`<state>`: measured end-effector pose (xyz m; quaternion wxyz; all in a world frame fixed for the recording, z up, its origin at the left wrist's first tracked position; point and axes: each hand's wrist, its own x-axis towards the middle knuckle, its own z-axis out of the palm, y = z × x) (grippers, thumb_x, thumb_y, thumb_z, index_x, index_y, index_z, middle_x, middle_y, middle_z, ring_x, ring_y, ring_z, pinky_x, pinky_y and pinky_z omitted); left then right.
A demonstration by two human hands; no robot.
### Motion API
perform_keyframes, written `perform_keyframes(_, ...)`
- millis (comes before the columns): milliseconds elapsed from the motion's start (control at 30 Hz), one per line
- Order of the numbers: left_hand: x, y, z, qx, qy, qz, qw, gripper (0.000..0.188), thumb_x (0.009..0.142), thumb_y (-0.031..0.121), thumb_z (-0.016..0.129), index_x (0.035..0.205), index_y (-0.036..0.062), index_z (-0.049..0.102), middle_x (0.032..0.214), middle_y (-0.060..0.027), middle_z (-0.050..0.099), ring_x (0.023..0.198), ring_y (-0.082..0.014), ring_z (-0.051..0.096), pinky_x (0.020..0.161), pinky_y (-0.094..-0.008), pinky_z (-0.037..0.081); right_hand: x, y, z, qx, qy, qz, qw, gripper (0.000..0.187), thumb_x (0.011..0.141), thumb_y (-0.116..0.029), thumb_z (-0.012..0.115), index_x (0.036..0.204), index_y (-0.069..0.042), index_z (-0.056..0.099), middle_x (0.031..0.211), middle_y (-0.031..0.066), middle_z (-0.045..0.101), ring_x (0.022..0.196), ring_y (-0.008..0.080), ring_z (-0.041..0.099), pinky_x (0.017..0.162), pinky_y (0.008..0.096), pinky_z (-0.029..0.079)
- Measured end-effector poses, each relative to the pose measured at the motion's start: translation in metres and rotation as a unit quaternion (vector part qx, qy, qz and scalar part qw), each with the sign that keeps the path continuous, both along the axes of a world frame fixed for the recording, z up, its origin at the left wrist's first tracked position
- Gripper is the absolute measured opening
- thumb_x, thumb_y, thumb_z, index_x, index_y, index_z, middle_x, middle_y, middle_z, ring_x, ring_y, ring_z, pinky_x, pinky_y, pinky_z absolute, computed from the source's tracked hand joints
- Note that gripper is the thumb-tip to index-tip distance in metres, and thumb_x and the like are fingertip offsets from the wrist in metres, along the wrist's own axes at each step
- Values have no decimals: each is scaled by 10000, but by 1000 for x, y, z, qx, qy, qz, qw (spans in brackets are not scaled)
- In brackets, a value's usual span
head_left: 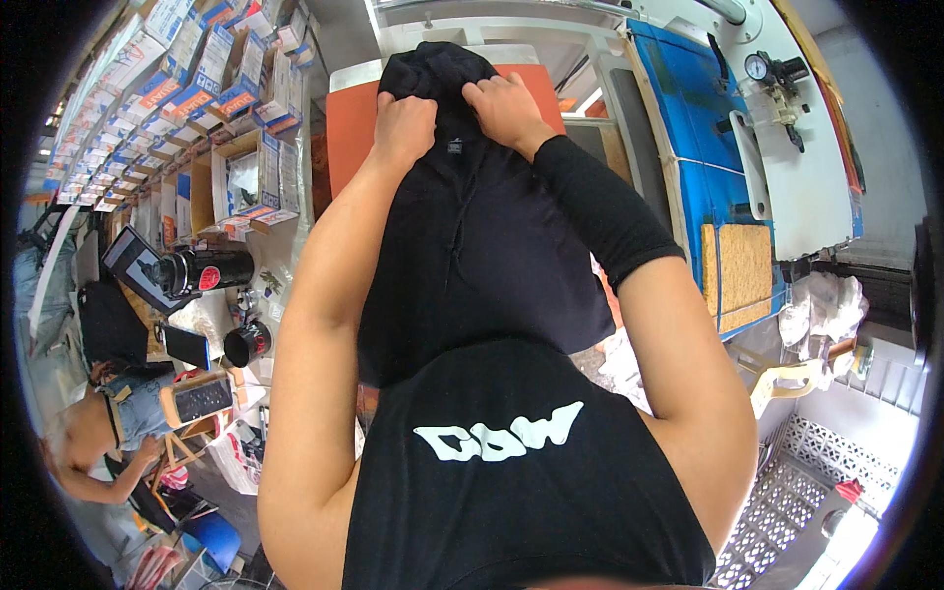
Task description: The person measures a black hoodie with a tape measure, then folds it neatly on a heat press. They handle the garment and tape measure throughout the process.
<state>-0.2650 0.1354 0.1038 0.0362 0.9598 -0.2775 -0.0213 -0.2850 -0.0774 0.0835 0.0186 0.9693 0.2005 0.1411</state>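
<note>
A black hoodie (482,265) lies spread out in front of me, with its drawstrings hanging down the middle and a small neck label showing. Its upper part rests over an orange-red board (350,138), while the lower part reaches back to my body. My left hand (405,128) is closed on the left side of the hood by the neck opening. On the opposite side, my right hand (503,110) grips the fabric with bent fingers. The hood is bunched up beyond both hands. A black sleeve covers my right forearm.
Shelves of stacked cardboard boxes (211,74) rise on the left, above a black flask (211,272) and a dark mug (247,343). A person (88,433) is at the lower left. To the right are a blue-covered panel (688,128) and a machine with a pressure gauge (755,67).
</note>
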Motion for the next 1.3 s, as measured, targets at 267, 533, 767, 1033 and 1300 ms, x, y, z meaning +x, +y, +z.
perform_keyframes(267, -14, 18, -16, -240, -52, -130, 961, 123, 917, 30, 682, 1032, 57, 718, 1113, -146, 742, 1061, -325, 713, 939, -504, 471, -43, 15, 27, 248, -42, 52, 966, 291, 926, -215, 748, 1143, -50, 648, 1029, 126, 704, 1000, 380, 669, 891, 512, 514)
perform_keyframes(533, -40, 32, -26, -136, 6, 6, 991, 428, 919, 95, 707, 1345, 81, 669, 1415, -134, 634, 1335, -358, 582, 1094, -532, 482, -64, 3, 57, -61, 305, -193, 931, 428, 892, -319, 807, 1163, -1, 712, 1099, 208, 777, 1048, 380, 760, 910, 478, 584)
perform_keyframes(767, -23, 37, -2, -99, 109, 23, 989, 515, 942, 178, 736, 1431, 67, 619, 1554, -112, 545, 1379, -368, 553, 1127, -550, 448, -37, -5, 54, 108, 264, -259, 923, 858, 741, -369, 939, 1426, -28, 551, 1508, 241, 544, 1430, 466, 494, 1077, 595, 469)
perform_keyframes(1033, -5, 2, -17, -65, -43, 94, 993, 374, 920, 353, 792, 1111, 42, 712, 1114, -147, 731, 1062, -355, 721, 953, -529, 504, -20, 0, 29, 194, 283, -237, 909, 816, 717, -243, 949, 1397, -5, 566, 1260, 278, 706, 1233, 452, 658, 1050, 472, 527)
perform_keyframes(1300, 5, 18, -19, -108, -90, 52, 989, 276, 956, 307, 726, 1055, 54, 680, 1046, -151, 750, 993, -372, 732, 860, -528, 506, -14, -5, 19, 255, 141, -134, 947, 460, 790, -44, 774, 1238, -64, 674, 1078, 281, 739, 1085, 472, 697, 932, 535, 557)
